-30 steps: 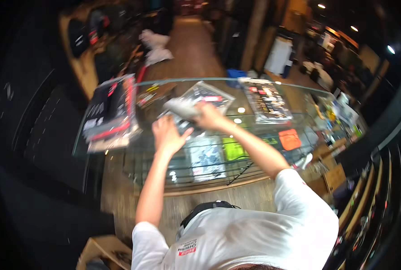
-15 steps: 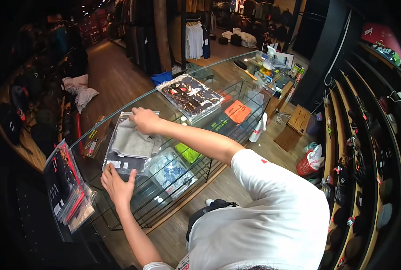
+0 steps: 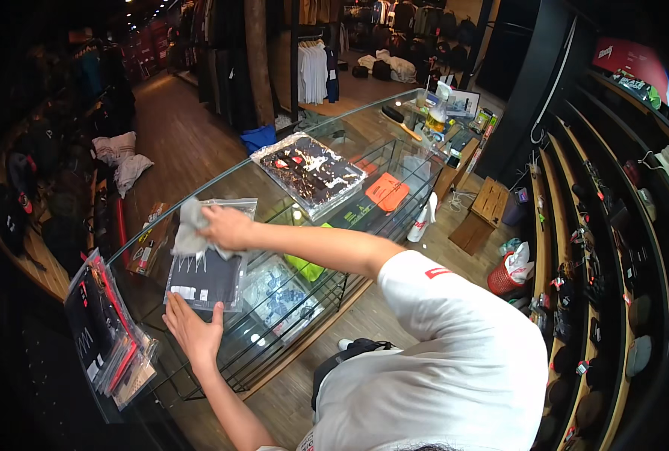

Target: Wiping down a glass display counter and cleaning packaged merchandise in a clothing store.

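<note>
A clear plastic bag with a folded dark garment (image 3: 210,276) inside lies flat on the glass counter (image 3: 274,214). My right hand (image 3: 228,227) is closed on a crumpled grey cloth (image 3: 191,234) over the far left part of the bag. Pale zigzag lines on the garment show just below the cloth. My left hand (image 3: 197,328) lies flat with its fingers spread, fingertips on the bag's near edge beside some white labels.
Bagged garments (image 3: 109,331) are stacked at the counter's left end. Farther along sit another bagged black garment (image 3: 312,171), a brush (image 3: 400,124) and a spray bottle (image 3: 437,113). A red basket (image 3: 504,276) stands near the right-hand shelves (image 3: 575,248).
My right hand has swept the grey cloth to the left and bunched it up, uncovering more of the bagged garment. My left hand stays at the bag's near edge.
</note>
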Motion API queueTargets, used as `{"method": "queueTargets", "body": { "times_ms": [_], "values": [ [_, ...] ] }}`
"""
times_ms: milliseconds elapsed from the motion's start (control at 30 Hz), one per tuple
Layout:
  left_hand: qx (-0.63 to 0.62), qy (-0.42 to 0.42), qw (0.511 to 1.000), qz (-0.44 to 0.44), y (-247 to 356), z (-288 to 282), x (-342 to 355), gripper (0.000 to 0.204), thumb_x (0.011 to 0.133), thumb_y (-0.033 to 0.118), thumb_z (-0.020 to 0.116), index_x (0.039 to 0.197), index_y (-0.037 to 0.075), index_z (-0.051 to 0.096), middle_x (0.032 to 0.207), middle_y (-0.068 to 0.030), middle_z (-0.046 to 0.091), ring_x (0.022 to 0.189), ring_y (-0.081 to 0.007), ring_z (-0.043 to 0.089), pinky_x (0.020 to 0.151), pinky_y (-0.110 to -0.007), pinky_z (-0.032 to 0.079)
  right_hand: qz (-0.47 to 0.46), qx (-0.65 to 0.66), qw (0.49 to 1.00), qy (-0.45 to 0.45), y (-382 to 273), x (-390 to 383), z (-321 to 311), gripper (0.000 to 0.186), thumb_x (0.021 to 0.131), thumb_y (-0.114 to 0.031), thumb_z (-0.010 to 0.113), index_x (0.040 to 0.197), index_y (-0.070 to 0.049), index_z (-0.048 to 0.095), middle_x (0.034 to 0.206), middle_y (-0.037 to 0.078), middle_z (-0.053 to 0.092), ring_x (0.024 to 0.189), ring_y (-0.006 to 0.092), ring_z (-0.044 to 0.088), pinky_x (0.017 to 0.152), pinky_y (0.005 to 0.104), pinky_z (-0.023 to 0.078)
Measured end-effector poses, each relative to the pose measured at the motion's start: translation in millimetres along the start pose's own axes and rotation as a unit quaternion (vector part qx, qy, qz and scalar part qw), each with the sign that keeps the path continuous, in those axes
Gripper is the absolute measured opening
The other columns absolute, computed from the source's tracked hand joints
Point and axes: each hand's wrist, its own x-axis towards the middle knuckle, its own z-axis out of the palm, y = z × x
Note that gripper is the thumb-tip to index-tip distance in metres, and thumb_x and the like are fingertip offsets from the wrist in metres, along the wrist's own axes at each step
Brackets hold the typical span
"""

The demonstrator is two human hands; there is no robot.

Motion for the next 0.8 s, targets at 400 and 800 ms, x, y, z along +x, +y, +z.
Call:
{"method": "queueTargets", "body": {
  "times_ms": [400,800],
  "values": [
    [0.033,-0.011,0.998,-0.054,2.1,-7.7,-5.5,0.114,0.08,0.065,0.07,0.15,-0.015,0.03,0.16,-0.0286,0.03,0.153,-0.0353,0.022,0.127,-0.049,0.008,-0.131,0.099,0.98,0.116,-67.8,30.7,28.0,0.026,0.085,-0.021,0.063,0.108,-0.02,0.075,0.113,0.013,0.059,0.109,0.0303,0.063,0.086,0.0433,0.056],
    [0.022,0.164,0.985,-0.051,-2.3,30.2,23.9,0.061,0.086,0.05,0.07,0.125,0.002,0.064,0.13,-0.0179,0.053,0.128,-0.0348,0.043,0.111,-0.05,0.03,-0.094,0.141,0.985,0.037,-52.9,0.9,-9.8,0.033,0.094,-0.02,0.062,0.124,-0.011,0.068,0.114,0.021,0.055,0.104,0.0405,0.062,0.086,0.0494,0.055]
  ]
}}
